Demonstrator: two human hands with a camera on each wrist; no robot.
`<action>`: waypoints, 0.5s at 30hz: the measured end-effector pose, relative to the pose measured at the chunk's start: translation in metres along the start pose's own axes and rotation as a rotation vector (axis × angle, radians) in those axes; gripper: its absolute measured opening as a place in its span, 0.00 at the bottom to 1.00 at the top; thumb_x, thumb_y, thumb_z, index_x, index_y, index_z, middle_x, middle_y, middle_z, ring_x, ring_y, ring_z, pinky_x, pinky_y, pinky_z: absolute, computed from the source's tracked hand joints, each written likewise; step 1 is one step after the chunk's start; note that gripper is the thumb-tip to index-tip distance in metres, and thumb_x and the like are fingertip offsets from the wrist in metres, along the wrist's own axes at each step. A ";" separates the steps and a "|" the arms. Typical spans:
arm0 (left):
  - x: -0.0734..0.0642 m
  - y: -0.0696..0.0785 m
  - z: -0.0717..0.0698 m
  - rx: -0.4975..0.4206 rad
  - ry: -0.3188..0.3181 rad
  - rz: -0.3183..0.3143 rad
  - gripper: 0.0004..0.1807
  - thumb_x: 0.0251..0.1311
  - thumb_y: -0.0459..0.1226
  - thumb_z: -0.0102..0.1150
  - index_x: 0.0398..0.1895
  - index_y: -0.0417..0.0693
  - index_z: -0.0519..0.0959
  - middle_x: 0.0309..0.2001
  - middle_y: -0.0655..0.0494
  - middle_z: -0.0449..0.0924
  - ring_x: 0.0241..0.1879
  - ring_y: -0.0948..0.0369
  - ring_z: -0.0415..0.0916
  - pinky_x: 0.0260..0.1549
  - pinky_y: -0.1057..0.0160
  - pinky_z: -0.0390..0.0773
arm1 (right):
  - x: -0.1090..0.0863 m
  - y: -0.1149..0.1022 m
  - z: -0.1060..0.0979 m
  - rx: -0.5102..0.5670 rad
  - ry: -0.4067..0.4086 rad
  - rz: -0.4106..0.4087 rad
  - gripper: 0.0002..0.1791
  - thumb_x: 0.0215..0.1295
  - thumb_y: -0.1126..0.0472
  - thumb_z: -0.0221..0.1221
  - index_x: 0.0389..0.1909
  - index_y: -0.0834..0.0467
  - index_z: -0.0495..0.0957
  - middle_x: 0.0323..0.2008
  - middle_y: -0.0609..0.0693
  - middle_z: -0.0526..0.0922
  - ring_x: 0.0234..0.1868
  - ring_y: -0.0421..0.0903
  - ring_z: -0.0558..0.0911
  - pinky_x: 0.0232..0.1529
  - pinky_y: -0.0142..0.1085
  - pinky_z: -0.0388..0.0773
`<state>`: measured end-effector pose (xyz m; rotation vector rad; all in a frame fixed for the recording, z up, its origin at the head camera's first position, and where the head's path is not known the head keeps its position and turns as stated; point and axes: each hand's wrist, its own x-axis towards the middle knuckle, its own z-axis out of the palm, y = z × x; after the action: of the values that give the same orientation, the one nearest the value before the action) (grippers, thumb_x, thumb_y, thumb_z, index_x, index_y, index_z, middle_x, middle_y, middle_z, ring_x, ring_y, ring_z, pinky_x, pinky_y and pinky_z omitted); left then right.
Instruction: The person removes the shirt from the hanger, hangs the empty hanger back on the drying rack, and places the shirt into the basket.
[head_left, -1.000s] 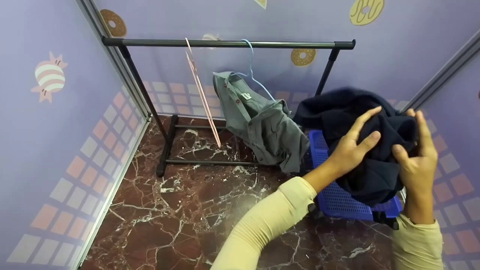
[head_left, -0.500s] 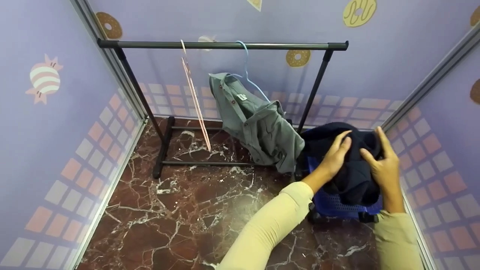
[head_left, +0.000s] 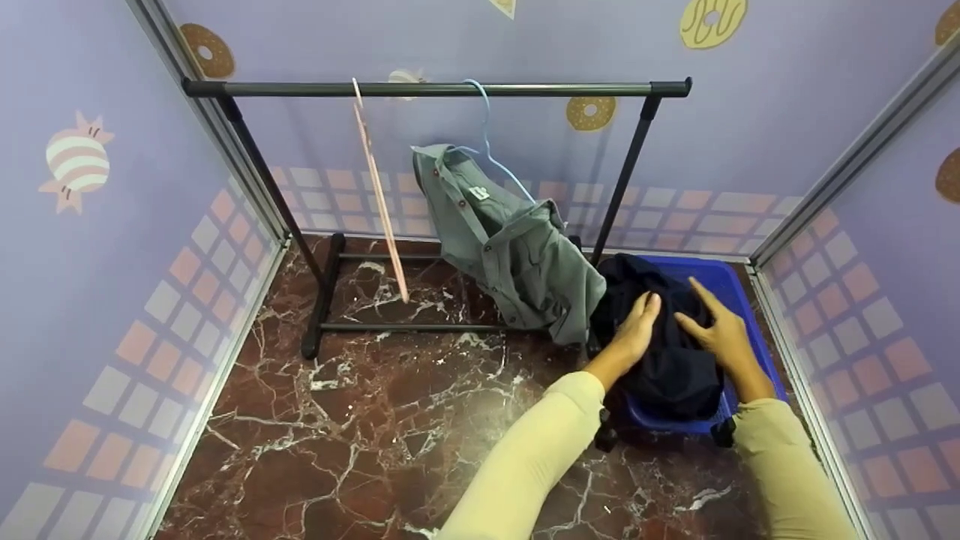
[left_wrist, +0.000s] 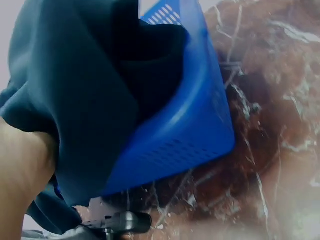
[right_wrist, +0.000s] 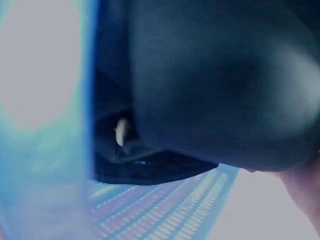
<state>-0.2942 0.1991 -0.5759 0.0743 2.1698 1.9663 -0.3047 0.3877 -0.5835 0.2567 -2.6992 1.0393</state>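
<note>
A dark navy garment [head_left: 667, 375] lies bunched in the blue plastic basket [head_left: 731, 289], part of it spilling over the left side. My left hand [head_left: 634, 334] rests along the garment's left side with straight fingers. In the left wrist view the cloth [left_wrist: 85, 100] drapes over that hand and hides its fingers, beside the basket's rim [left_wrist: 185, 100]. On the garment's right, my right hand [head_left: 724, 334] touches the cloth, its thumb and fingers spread apart. Dark cloth [right_wrist: 215, 85] fills much of the right wrist view above the basket's slotted bottom.
A black clothes rack [head_left: 547, 89] stands at the back. On its bar hang a pink hanger [head_left: 381, 199] and a grey-green button shirt [head_left: 510, 255] on a blue hanger [head_left: 487, 139]. The shirt's lower edge reaches the basket's left side. A wall [head_left: 892, 300] stands close right of the basket.
Both hands have lowered the navy garment into the basket, moving down and left in the head view. The basket's far rim now shows. The right fingers are spread wider.
</note>
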 end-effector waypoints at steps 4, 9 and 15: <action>-0.002 -0.001 -0.006 0.169 0.046 0.010 0.34 0.79 0.59 0.33 0.79 0.54 0.64 0.75 0.57 0.70 0.74 0.51 0.68 0.74 0.55 0.66 | -0.002 0.002 0.001 -0.040 -0.039 0.000 0.36 0.71 0.54 0.65 0.77 0.52 0.66 0.71 0.68 0.70 0.70 0.72 0.71 0.69 0.66 0.65; -0.010 0.003 -0.019 0.193 0.063 0.149 0.30 0.80 0.55 0.39 0.77 0.52 0.67 0.72 0.50 0.74 0.67 0.56 0.76 0.68 0.63 0.73 | -0.005 -0.003 -0.005 -0.024 0.003 -0.005 0.33 0.73 0.58 0.62 0.77 0.55 0.67 0.74 0.66 0.68 0.74 0.70 0.66 0.73 0.65 0.61; -0.024 0.007 -0.036 0.210 0.012 0.297 0.28 0.80 0.52 0.41 0.76 0.52 0.67 0.71 0.48 0.75 0.63 0.59 0.80 0.64 0.69 0.75 | -0.007 -0.013 -0.004 -0.042 0.015 -0.066 0.33 0.72 0.59 0.62 0.76 0.56 0.68 0.75 0.68 0.65 0.75 0.72 0.64 0.73 0.67 0.59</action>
<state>-0.2785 0.1603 -0.5630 0.4423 2.4866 1.8719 -0.2943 0.3817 -0.5746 0.3260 -2.6768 0.9606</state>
